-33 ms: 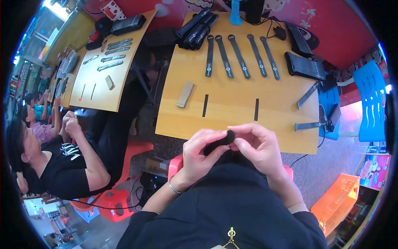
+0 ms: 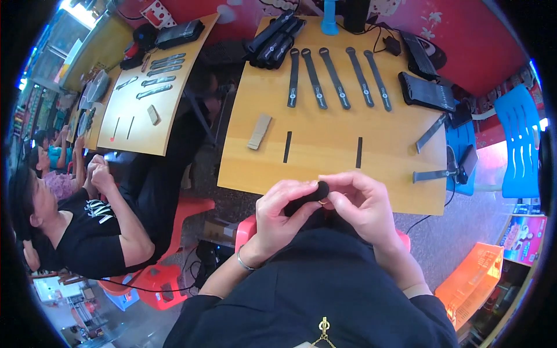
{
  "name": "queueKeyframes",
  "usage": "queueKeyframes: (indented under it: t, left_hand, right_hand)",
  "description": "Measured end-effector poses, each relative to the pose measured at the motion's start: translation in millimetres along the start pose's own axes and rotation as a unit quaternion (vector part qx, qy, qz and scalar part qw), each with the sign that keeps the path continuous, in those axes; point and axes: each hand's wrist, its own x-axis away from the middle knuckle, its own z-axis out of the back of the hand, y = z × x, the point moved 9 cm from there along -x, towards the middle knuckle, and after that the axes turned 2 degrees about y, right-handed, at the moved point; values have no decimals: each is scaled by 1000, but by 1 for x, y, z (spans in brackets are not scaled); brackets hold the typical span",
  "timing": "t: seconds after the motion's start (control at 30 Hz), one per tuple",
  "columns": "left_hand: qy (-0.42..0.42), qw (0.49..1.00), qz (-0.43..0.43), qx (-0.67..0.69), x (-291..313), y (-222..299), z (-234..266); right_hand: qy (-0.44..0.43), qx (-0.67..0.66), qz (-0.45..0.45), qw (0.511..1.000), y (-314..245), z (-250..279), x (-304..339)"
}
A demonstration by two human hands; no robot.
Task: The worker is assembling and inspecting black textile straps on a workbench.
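A dark black piece with a rounded end, like a strap or band point(image 2: 322, 190), is held at the near edge of the table. My left hand point(image 2: 278, 207) has its thumb and fingers closed around it. From the other side, the fingertips of my right hand point(image 2: 364, 207) pinch at the rounded end. Much of the piece is hidden behind my left fingers and against my dark shirt. Ahead of my hands, several flat dark straps point(image 2: 313, 80), each with a slotted rounded end, lie in a row across the table point(image 2: 325, 156).
Two black strips point(image 2: 288, 147) and a tan block point(image 2: 259, 132) are on the table. Bundled straps point(image 2: 275, 43) and a black case point(image 2: 426, 93) sit farther back. Two more straps point(image 2: 430, 175) reach the right edge. Left, a person point(image 2: 81, 226) sits by another table; an orange crate point(image 2: 470, 284) stands right.
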Motion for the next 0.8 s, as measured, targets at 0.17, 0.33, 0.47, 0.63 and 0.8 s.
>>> queueKeyframes:
  t: [0.17, 0.33, 0.47, 0.63, 0.8]
  left_hand:
    - [23, 982, -131, -131, -4, 30, 2]
    - [24, 970, -180, -161, 0, 37, 3]
    - [54, 971, -184, -144, 2, 41, 6]
    - [67, 969, -191, -140, -5, 47, 6]
    - [74, 969, -198, -125, -19, 57, 3]
  right_hand:
    - [9, -14, 31, 999, -9, -1, 0]
    - [13, -9, 32, 999, -11, -5, 1]
    - [3, 1, 86, 996, -19, -8, 2]
    - [16, 85, 141, 986, -44, -8, 3]
    - [48, 222, 280, 933, -79, -14, 11]
